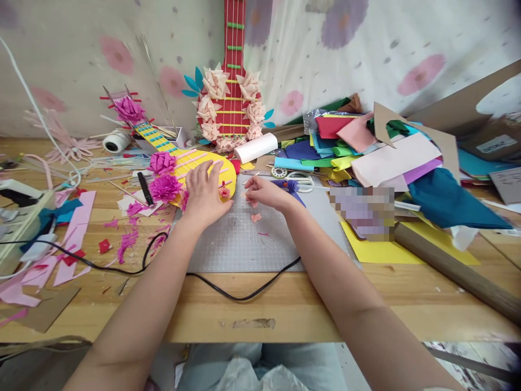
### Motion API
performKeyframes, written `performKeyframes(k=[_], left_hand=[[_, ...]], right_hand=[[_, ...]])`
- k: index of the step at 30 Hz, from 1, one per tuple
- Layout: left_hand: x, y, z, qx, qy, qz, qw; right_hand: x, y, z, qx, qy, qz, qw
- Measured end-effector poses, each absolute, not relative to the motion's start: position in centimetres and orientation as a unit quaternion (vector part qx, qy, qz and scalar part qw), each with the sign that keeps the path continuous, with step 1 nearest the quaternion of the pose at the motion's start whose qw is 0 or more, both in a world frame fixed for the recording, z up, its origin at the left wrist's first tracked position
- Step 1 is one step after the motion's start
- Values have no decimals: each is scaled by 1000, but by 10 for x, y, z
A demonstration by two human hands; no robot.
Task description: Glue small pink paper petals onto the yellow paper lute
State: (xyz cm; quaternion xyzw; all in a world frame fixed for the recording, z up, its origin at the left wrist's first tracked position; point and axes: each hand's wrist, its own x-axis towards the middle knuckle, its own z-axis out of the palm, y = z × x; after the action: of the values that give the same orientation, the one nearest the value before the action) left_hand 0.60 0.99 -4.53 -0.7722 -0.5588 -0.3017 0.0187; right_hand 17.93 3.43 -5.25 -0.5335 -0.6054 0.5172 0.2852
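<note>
My left hand (202, 191) rests with spread fingers on the round body of a yellow paper guitar (195, 162). Magenta paper flowers (165, 188) line the guitar's left side, and a small coral flower (223, 191) sits near my left thumb. To its right, my right hand (262, 193) is closed in a pinch above the grey cutting mat (244, 247); what its fingers hold is too small to make out. Just below lies a pink paper petal (256, 218). A blue glue gun (288, 185) lies behind my right wrist.
A red paper guitar (233, 108) with pale flowers leans on the back curtain. Coloured paper (337, 141) piles up at right, near a cardboard tube (451, 266). A black cable (240, 297) crosses the front. Magenta scraps (128, 244) and a power strip (26, 228) lie left.
</note>
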Motion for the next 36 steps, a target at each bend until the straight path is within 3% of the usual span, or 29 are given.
performKeyframes(k=[3, 6, 13, 36], left_hand=[[14, 19, -51, -795, -551, -249, 37], [21, 21, -55, -788, -562, -248, 37], [14, 24, -50, -767, -591, -250, 30], [1, 31, -47, -764, -600, -238, -12]], right_hand=[[177, 45, -48, -550, -654, 462, 238], [174, 50, -49, -545, -685, 416, 247], [170, 51, -64, -485, -698, 449, 274], [146, 55, -75, -484, -739, 362, 298]])
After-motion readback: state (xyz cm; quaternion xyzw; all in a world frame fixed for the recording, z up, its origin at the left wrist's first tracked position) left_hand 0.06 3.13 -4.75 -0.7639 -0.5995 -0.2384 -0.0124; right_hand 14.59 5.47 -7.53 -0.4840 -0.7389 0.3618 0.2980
